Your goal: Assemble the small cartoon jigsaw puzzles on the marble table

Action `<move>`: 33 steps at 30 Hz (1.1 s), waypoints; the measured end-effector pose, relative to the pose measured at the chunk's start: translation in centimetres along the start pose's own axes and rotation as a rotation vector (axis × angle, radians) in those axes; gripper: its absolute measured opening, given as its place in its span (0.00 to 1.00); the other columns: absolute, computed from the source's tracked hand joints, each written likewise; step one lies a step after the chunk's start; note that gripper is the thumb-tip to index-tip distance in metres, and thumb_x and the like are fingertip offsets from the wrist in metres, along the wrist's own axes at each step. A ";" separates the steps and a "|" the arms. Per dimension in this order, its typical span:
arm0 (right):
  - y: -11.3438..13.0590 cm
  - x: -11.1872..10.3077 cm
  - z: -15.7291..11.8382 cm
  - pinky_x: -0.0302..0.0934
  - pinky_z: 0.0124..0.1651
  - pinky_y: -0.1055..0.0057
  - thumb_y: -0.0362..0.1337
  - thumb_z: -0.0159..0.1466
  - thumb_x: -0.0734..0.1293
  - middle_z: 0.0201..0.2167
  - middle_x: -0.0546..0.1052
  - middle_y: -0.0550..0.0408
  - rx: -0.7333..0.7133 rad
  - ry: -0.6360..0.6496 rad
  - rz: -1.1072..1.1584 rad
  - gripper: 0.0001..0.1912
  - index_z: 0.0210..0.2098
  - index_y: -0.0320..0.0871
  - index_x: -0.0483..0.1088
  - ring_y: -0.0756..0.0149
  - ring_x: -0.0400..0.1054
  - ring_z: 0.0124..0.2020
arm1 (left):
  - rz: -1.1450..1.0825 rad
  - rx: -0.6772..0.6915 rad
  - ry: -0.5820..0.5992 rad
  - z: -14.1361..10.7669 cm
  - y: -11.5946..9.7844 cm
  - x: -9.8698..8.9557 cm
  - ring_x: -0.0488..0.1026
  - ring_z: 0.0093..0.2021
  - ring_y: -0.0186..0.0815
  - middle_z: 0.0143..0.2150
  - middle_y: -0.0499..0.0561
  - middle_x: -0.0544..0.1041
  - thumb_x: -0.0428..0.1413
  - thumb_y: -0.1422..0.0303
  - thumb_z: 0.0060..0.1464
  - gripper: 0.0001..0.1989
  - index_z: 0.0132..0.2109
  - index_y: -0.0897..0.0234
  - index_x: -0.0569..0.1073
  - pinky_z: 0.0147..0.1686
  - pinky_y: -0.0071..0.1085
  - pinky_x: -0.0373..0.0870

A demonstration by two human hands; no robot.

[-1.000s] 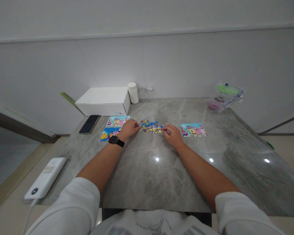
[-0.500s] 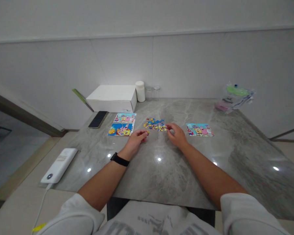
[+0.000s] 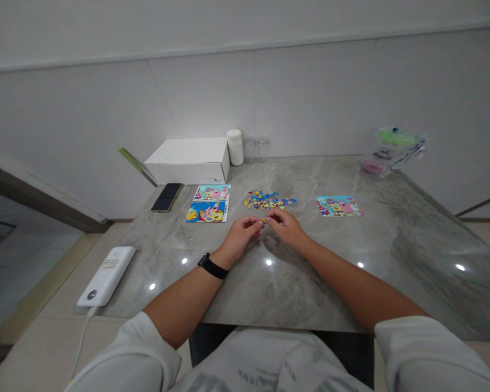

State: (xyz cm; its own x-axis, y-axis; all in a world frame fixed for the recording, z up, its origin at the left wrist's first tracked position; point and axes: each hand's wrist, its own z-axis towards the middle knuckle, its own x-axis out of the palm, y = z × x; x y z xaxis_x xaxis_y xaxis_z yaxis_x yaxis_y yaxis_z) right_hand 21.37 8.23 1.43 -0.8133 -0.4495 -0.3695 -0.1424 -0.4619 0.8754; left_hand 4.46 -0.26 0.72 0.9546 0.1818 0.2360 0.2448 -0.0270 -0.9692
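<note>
My left hand (image 3: pixel 244 234) pinches a small yellowish jigsaw piece (image 3: pixel 263 221) between thumb and fingertips. Close against it, my right hand (image 3: pixel 286 226) is closed with its fingertips at the same spot; whether it grips that piece or another one is too small to tell. Just beyond both hands lies a loose pile of jigsaw pieces (image 3: pixel 268 200), mostly blue and yellow. Left of the pile is a cartoon picture sheet (image 3: pixel 207 212) with two printed panels. A smaller cartoon picture card (image 3: pixel 340 206) lies flat to the right.
A black phone (image 3: pixel 167 197) and a white power bank (image 3: pixel 106 276) with a cable lie on the left. Along the wall stand a white box (image 3: pixel 188 160), a white bottle (image 3: pixel 235 148) and two clear glasses (image 3: pixel 256 151). A plastic bag (image 3: pixel 393 152) sits at the far right corner.
My right hand has come left and nearer to me, away from the pile's edge, and now meets my left hand. The left hand has moved slightly right, still holding the piece.
</note>
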 end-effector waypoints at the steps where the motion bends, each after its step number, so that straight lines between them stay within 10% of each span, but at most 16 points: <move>1: -0.1 0.0 0.0 0.60 0.38 0.67 0.43 0.65 0.66 0.29 0.73 0.58 0.026 -0.002 0.030 0.09 0.33 0.46 0.72 0.64 0.68 0.32 | 0.009 -0.005 0.006 0.0 0.0 0.1 0.74 0.34 0.32 0.36 0.51 0.81 0.73 0.53 0.47 0.22 0.40 0.66 0.81 0.36 0.29 0.72; 6: -0.5 -0.1 0.2 0.58 0.37 0.67 0.47 0.63 0.67 0.27 0.70 0.60 0.116 0.018 0.151 0.12 0.30 0.46 0.70 0.65 0.64 0.31 | 0.115 0.010 0.034 0.1 0.0 -0.1 0.76 0.36 0.35 0.40 0.53 0.82 0.67 0.51 0.56 0.20 0.43 0.65 0.81 0.35 0.30 0.74; 17: -0.8 -0.5 0.2 0.57 0.36 0.68 0.49 0.61 0.69 0.26 0.70 0.60 0.180 0.100 0.211 0.14 0.29 0.46 0.70 0.66 0.63 0.30 | 0.817 0.597 0.074 -0.4 -0.3 -1.2 0.74 0.40 0.33 0.49 0.52 0.77 0.64 0.68 0.62 0.15 0.55 0.60 0.76 0.34 0.28 0.74; 33: -1.4 -0.4 -0.2 0.60 0.36 0.68 0.48 0.65 0.68 0.28 0.73 0.60 0.096 0.139 0.090 0.12 0.32 0.45 0.72 0.65 0.65 0.31 | 0.807 0.505 0.082 -0.8 -1.5 -1.0 0.75 0.46 0.41 0.49 0.56 0.78 0.63 0.64 0.62 0.11 0.51 0.58 0.80 0.42 0.35 0.73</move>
State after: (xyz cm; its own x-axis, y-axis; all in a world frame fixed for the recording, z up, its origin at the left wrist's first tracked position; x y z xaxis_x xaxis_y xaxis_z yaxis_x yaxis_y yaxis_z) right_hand 22.00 8.94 0.31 -0.7403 -0.5902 -0.3218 -0.1311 -0.3428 0.9302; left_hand 3.24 -1.20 1.95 0.8174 0.2235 -0.5310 -0.5761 0.3174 -0.7532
